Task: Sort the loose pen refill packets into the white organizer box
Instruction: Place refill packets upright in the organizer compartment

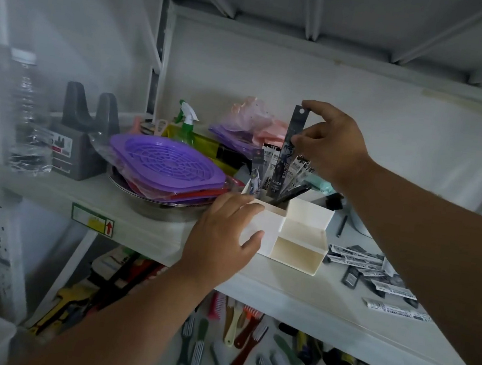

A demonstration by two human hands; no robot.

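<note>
While left hand (220, 234) grips near-left corner of white organizer box (303, 236) on shelf (295, 293), right hand (331, 142) pinches dark refill packet (288, 148) upright, lower end hidden in far-left compartment among standing packets (269, 164). Loose packets (374, 276) lie right of box, print too small to read. Lower-shelf brushes (230, 343) partly cut off.

Front compartments of the organizer box (301, 251) lie open (steel bowl (154, 206) crowds left).
</note>
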